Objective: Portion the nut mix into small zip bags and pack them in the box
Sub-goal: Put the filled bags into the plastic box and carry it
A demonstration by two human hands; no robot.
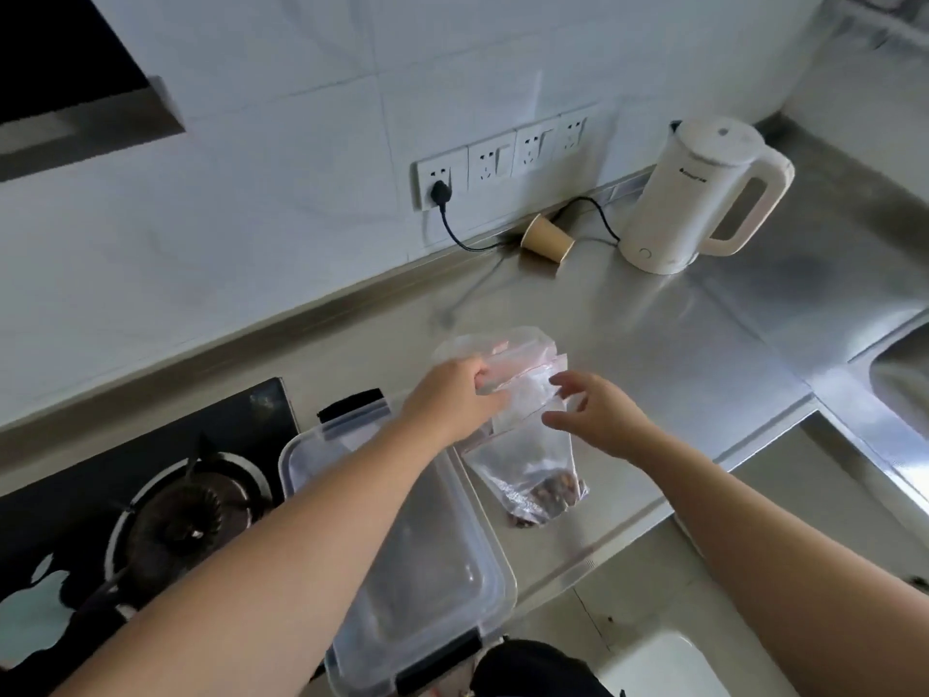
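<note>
A large clear bag of nut mix (533,487) lies on the steel counter with brown nuts gathered at its near end. Over its far end, my left hand (455,397) pinches the left edge of a small clear zip bag with a red seal line (523,377). My right hand (598,410) hovers just right of the small bag with fingers spread, touching nothing that I can make out. More clear plastic (477,344) lies behind the bags. A clear plastic box with black latches (417,535) sits with its lid on, to the left, partly under my left forearm.
A gas hob (166,505) fills the left of the counter. At the back stand a white electric kettle (704,193), its black cable, and a tipped brown paper cup (547,239). A sink (905,379) lies at the right edge. The counter's front edge runs diagonally near the bags.
</note>
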